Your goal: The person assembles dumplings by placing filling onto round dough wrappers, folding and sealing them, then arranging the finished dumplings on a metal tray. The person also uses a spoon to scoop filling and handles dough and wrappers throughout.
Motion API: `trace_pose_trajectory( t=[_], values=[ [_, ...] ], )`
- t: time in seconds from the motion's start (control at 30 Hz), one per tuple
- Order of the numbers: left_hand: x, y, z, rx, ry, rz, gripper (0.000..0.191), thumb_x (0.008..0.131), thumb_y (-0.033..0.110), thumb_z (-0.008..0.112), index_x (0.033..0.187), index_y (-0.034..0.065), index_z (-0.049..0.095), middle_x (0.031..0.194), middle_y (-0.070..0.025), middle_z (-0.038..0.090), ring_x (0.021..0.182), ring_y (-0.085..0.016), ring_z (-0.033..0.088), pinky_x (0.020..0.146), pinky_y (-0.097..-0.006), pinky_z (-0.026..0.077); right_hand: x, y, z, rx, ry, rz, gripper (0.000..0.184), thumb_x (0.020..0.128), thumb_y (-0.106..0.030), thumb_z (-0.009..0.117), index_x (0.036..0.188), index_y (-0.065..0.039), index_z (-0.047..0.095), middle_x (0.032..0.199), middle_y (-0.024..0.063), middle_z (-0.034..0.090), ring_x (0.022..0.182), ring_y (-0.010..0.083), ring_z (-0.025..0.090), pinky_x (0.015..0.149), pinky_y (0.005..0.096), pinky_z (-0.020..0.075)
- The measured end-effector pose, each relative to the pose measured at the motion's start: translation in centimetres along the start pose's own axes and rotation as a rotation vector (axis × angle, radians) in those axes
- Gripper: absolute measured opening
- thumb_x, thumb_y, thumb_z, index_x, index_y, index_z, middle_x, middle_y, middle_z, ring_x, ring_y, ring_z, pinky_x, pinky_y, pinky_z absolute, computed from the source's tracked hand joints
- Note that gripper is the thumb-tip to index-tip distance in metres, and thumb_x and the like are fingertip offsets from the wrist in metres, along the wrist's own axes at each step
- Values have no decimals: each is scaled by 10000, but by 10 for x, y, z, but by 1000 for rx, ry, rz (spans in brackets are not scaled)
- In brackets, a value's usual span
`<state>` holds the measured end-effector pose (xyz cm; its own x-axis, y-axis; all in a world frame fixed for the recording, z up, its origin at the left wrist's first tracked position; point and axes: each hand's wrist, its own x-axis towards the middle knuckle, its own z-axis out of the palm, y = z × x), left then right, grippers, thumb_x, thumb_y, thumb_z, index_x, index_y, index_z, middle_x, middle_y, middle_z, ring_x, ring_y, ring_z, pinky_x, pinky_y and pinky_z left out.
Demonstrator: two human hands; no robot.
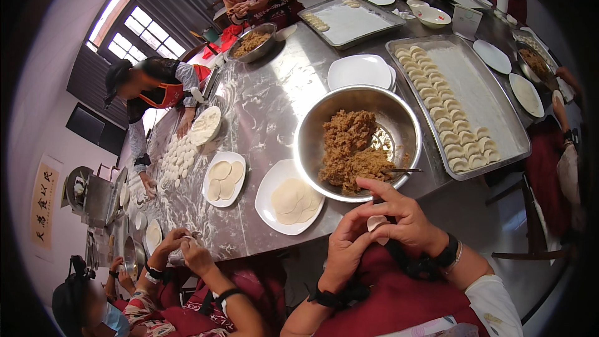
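Observation:
Just in front of my apron, my left hand (pixel 347 239) and my right hand (pixel 408 221) hold a dumpling (pixel 377 223) between them, both thumbs and forefingers on its dough. The fingers hide most of it. Right beyond my hands stands a large steel bowl (pixel 303 150) of brown minced filling (pixel 348 133), with a metal utensil (pixel 403 170) leaning on its rim. To the left of the bowl, a white plate (pixel 269 187) carries a pile of round dough wrappers (pixel 292 201). On the right, a metal tray (pixel 482 84) holds rows of folded dumplings (pixel 440 112) along its left side.
Stacked white plates (pixel 359 71) stand behind the bowl, on a floured steel table (pixel 252 112). A smaller plate of wrappers (pixel 226 179) lies further left. A co-worker (pixel 159 89) handles dough pieces (pixel 178 161); another person (pixel 201 285) sits close on my left.

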<state>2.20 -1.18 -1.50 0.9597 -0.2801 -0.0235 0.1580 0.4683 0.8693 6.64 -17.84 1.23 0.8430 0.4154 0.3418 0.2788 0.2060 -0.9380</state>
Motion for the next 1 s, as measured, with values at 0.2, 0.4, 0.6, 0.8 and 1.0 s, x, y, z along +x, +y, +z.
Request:
trace_pose_trajectory(
  t=[0.2, 0.4, 0.6, 0.8, 1.0],
  values=[
    [6, 3, 5, 75, -1, -13, 350, 908, -38, 580, 1251, -3, 516, 1176, -105, 596, 1063, -184, 599, 909, -308, 505, 4, 4, -8, -155, -18, -227, 226, 764, -29, 697, 974, -96, 747, 1290, 134, 597, 1321, 310, 422, 1077, 429, 331],
    [12, 6, 15, 10, 30, 22, 260, 897, -28, 599, 1148, -1, 538, 1173, -125, 606, 1089, -190, 595, 938, -314, 498, -4, 1, -7, -51, 119, -129, 200, 763, -26, 708, 952, -84, 737, 1273, 143, 603, 1290, 318, 458, 1068, 423, 351],
    [16, 2, 18, -54, 58, 38, 288, 895, -35, 593, 1168, 11, 513, 1196, -127, 596, 1098, -184, 590, 955, -304, 487, -3, 5, -6, -297, 126, -250, 189, 777, -46, 713, 962, -73, 731, 1272, 138, 605, 1252, 303, 504, 1034, 417, 397],
    [16, -3, 21, -160, 44, 63, 385, 894, -29, 586, 1254, 20, 457, 1247, -136, 551, 1146, -205, 564, 1000, -337, 470, -10, 10, -2, -135, 213, -169, 202, 792, -16, 684, 990, -31, 721, 1315, 160, 568, 1225, 302, 533, 1007, 379, 429],
    [11, 1, 23, -291, -31, -45, 491, 917, 122, 620, 1352, 44, 405, 1329, -116, 492, 1236, -229, 500, 1068, -399, 399, -16, 13, -3, -72, 294, -71, 238, 800, 1, 677, 1035, -22, 708, 1280, 171, 588, 1188, 304, 560, 987, 379, 445]
  ],
)
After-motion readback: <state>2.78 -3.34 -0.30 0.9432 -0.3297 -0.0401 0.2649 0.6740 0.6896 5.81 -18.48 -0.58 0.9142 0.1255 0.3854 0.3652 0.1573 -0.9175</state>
